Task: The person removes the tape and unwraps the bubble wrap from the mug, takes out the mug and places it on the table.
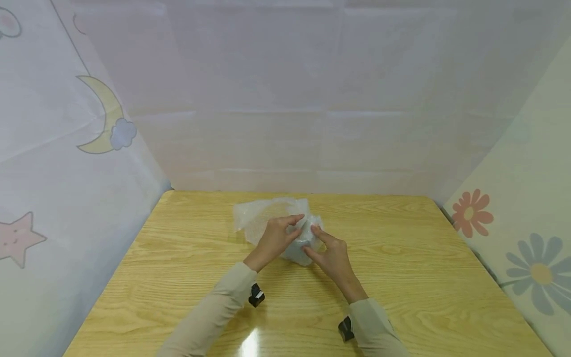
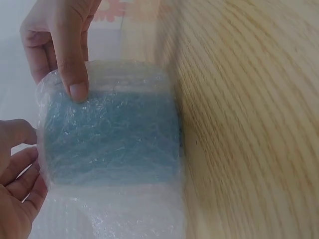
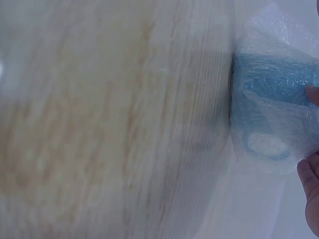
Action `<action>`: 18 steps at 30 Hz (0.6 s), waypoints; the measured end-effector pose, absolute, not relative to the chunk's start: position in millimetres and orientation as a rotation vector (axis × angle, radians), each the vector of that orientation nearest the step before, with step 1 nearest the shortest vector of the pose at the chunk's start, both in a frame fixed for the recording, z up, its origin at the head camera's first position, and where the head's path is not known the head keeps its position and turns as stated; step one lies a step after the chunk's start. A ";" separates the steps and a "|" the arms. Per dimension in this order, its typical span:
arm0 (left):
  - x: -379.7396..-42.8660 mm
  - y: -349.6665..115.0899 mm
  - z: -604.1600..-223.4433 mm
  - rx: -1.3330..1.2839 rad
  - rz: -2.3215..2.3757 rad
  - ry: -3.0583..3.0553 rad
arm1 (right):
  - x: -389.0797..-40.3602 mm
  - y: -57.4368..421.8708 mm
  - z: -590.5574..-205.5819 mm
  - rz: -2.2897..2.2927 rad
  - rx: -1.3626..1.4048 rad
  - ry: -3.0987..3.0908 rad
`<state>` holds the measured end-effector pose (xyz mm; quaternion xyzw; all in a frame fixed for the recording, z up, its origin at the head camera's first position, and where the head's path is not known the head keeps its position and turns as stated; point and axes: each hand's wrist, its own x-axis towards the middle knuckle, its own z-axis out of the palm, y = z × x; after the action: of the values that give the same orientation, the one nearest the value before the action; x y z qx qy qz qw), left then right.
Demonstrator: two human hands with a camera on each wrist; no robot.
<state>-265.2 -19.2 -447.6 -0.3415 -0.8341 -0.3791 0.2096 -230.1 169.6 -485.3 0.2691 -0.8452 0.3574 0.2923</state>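
A blue mug-like cylinder (image 2: 114, 139) stands on the table inside clear bubble wrap (image 1: 256, 220). In the right wrist view, a pale oval outlined in blue, like a handle, shows through the wrap. My right hand (image 1: 332, 253) grips the right side of the bundle, its thumb on the near face and its fingers behind. From the left, my left hand (image 1: 276, 238) holds the wrap at the top edge between curled fingers and thumb; its exact grip is partly hidden. A loose sheet of wrap spreads to the left and back of the bundle.
The wooden table (image 1: 187, 297) ends at a pale wall sheet (image 1: 285, 148) behind the bundle. Printed side sheets flank it, with a moon (image 1: 104, 114) at left and flowers (image 1: 468, 213) at right. Black wrist devices (image 1: 256, 296) sit at both sleeves.
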 end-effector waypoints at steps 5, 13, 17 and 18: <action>-272.3 -20.6 -445.3 -0.927 -1.168 -2.297 | -229.3 169.3 -483.8 0.968 0.696 -2.271; -282.6 -27.4 -437.9 -0.722 -1.577 -2.309 | -230.3 170.3 -483.9 0.984 0.661 -2.297; -287.4 -30.0 -432.5 -0.598 -1.797 -2.243 | -230.9 170.2 -485.0 0.983 0.659 -2.292; -288.9 -30.3 -431.0 -0.564 -1.835 -2.230 | -231.0 170.0 -485.1 0.983 0.660 -2.290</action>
<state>-288.9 -30.3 -431.0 -0.1906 -0.7541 -0.6206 0.0993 -231.0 170.0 -485.1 0.2458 -0.8533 0.3661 0.2782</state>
